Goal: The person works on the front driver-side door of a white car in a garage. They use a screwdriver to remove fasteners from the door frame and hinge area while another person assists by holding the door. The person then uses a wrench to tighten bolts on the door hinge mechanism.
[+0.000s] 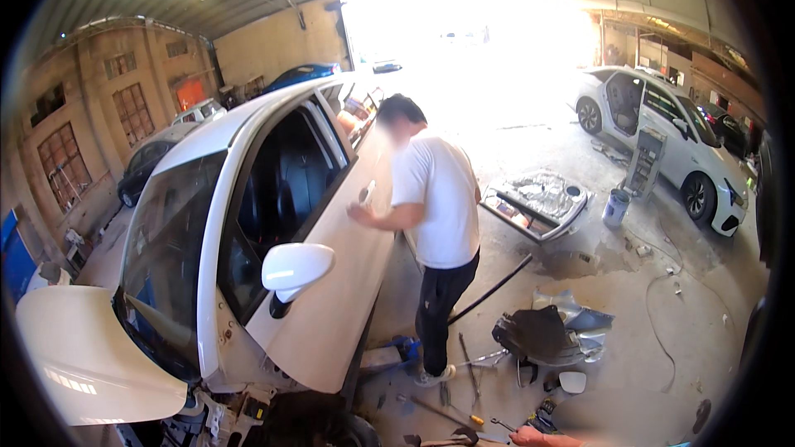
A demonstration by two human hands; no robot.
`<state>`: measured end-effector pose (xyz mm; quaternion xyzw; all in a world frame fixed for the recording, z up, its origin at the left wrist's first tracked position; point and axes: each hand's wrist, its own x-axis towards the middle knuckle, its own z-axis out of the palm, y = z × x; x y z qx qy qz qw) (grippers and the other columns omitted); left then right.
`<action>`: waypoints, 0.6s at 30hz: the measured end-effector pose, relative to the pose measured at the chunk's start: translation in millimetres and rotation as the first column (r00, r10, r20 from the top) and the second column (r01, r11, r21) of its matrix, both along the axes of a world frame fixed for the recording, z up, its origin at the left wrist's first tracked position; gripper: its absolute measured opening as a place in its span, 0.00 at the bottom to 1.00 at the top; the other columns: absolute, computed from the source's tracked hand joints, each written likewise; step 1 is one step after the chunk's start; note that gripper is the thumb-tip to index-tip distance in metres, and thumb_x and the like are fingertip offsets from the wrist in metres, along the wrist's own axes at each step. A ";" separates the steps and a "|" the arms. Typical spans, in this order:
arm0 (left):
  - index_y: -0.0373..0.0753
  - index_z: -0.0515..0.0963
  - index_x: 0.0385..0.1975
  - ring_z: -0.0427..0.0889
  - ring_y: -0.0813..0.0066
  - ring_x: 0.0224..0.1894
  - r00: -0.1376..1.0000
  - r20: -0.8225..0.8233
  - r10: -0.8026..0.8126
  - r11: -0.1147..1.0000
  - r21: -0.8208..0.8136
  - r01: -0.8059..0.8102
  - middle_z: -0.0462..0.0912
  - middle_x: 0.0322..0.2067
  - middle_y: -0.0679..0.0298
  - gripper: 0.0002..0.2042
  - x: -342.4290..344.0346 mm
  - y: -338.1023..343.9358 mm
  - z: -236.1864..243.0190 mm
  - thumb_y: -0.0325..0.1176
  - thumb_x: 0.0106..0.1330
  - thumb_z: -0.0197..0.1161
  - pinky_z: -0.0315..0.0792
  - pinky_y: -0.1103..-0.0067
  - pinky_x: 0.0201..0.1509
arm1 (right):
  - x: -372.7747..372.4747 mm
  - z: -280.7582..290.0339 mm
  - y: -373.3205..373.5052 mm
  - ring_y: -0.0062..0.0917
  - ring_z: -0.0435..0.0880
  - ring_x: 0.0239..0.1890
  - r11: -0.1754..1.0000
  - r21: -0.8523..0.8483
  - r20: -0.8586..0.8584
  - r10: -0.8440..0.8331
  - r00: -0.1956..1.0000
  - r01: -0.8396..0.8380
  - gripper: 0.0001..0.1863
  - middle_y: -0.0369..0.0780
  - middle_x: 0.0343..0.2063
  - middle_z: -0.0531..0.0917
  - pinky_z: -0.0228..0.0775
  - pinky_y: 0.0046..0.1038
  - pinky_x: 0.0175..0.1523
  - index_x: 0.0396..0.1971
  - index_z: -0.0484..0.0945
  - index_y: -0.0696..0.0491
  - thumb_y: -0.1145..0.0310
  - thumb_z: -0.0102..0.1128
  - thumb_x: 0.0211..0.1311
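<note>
R hand's (530, 437) fingers clamped on slim metal wrench (502, 425); L hand out of shot, can't tell. White car (209, 281) nose part-stripped imo, glossy white mirror (296, 268) still on.

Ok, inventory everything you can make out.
near car: 1, white, left foreground
wing mirror: 1, white, on its door
co-worker: 1, white T-shirt, beside near car
detached door: 1, white and silver, right floor
bucket: 1, whitish, beside detached door
far sedan: 1, white, upper right
background cars: several, mostly dark or blue, upper left
plastic panel: 1, black, lower right
hand tools: several, mixed, floor bottom
wrench: 1, grey, in right hand
right hand: 1, bare, lower edge
left hand: not in view
</note>
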<state>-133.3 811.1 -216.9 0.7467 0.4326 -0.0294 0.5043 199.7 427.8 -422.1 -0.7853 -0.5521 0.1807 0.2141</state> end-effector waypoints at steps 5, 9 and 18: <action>0.42 0.83 0.46 0.81 0.54 0.43 1.000 0.024 0.000 0.999 0.051 -0.001 0.85 0.40 0.50 0.17 10.6 23.7 -0.4 0.45 0.67 0.59 0.74 0.65 0.47 | 66.7 60.6 55.0 0.34 0.73 0.19 0.941 0.313 -0.211 0.201 0.957 -0.129 0.13 0.39 0.17 0.72 0.67 0.35 0.25 0.22 0.76 0.44 0.56 0.55 0.66; 0.42 0.83 0.47 0.81 0.53 0.41 0.966 -0.146 0.214 0.971 0.136 -0.194 0.85 0.40 0.49 0.16 -109.7 51.7 -7.0 0.45 0.68 0.59 0.74 0.65 0.45 | -45.1 203.2 201.7 0.40 0.75 0.25 0.876 -0.374 -0.266 0.212 0.941 -0.303 0.26 0.47 0.21 0.75 0.72 0.43 0.39 0.23 0.78 0.52 0.45 0.49 0.69; 0.42 0.83 0.47 0.80 0.51 0.38 0.882 -0.159 0.444 0.895 0.116 -0.430 0.84 0.39 0.48 0.16 -185.2 -34.5 -84.4 0.45 0.68 0.61 0.75 0.64 0.42 | -68.7 213.3 227.5 0.38 0.72 0.21 0.910 -0.407 -0.407 -0.102 0.908 -0.080 0.26 0.47 0.22 0.77 0.71 0.46 0.31 0.22 0.77 0.55 0.47 0.51 0.69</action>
